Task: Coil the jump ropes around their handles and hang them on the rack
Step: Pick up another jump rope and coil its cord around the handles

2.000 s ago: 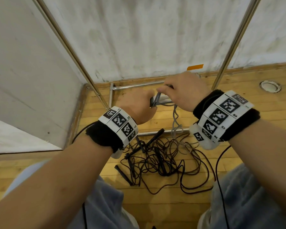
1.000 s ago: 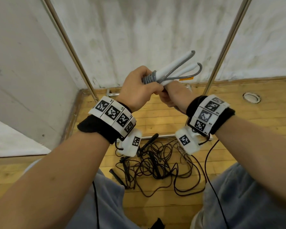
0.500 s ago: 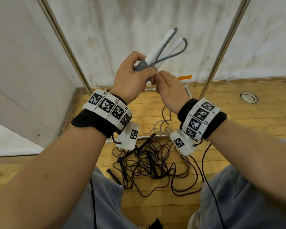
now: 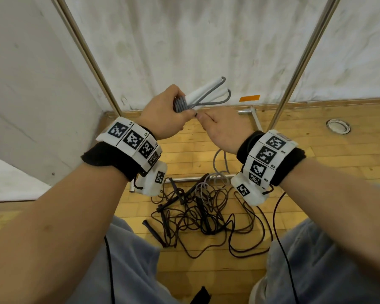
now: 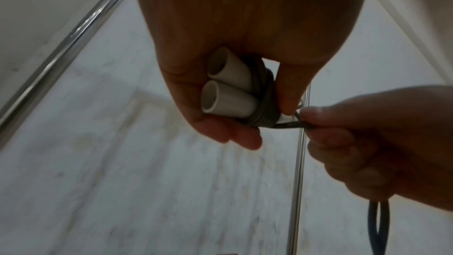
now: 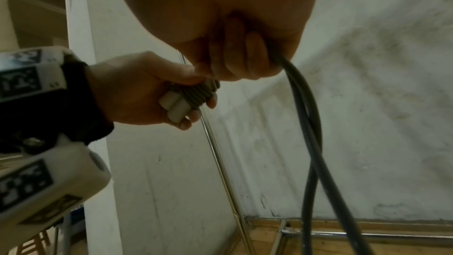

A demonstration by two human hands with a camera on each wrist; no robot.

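My left hand (image 4: 162, 113) grips two white handles (image 4: 203, 91) of a grey jump rope, held side by side, with several turns of grey rope (image 4: 180, 104) wound round them. The handle ends (image 5: 220, 92) and the coil (image 5: 264, 102) show in the left wrist view. My right hand (image 4: 219, 126) is beside the left, its fingers curled round the doubled grey rope (image 6: 306, 123), which hangs down to the floor (image 4: 219, 159). The left hand (image 6: 147, 88) with the coil (image 6: 198, 92) also shows in the right wrist view.
A tangle of black jump ropes (image 4: 198, 211) with black handles lies on the wooden floor between my knees. The rack's metal uprights (image 4: 86, 51) (image 4: 303, 60) and base bars (image 4: 255, 117) stand before a white wall. A round floor fitting (image 4: 338, 126) sits at the right.
Both hands rose from the floor with the white handles, then came down a little. More turns of grey rope now lie round the handles, and less grey rope lies on the floor.
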